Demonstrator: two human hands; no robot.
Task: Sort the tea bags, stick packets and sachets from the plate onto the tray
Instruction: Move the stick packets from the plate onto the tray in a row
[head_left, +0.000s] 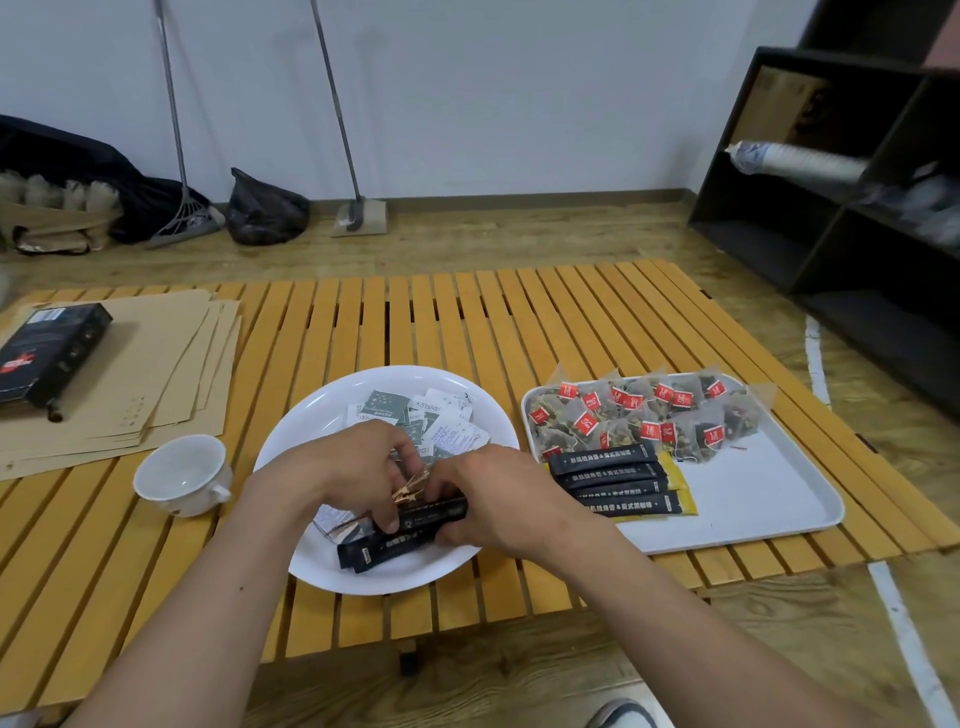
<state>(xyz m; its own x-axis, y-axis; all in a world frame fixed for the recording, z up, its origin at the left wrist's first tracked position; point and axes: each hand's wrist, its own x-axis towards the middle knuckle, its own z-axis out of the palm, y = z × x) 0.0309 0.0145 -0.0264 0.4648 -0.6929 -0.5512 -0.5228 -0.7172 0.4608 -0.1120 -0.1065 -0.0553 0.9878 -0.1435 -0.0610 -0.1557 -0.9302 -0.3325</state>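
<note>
Over the white plate (311, 415) on the slatted surface (467, 312), our left hand (353, 467) and right hand (488, 504) both curl around black stick packets (415, 514), apparently bunching them for one trip. The tray (779, 493) just to the right already holds tea bags (649, 415) along its far edge and black sticks (613, 486) below them. White sachets (447, 421) wait on the plate's far side.

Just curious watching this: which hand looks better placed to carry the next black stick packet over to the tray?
Probably the right hand. It already grips the black stick packets on the plate, and the tray lies on its side. The left hand would have to cross over.
</note>
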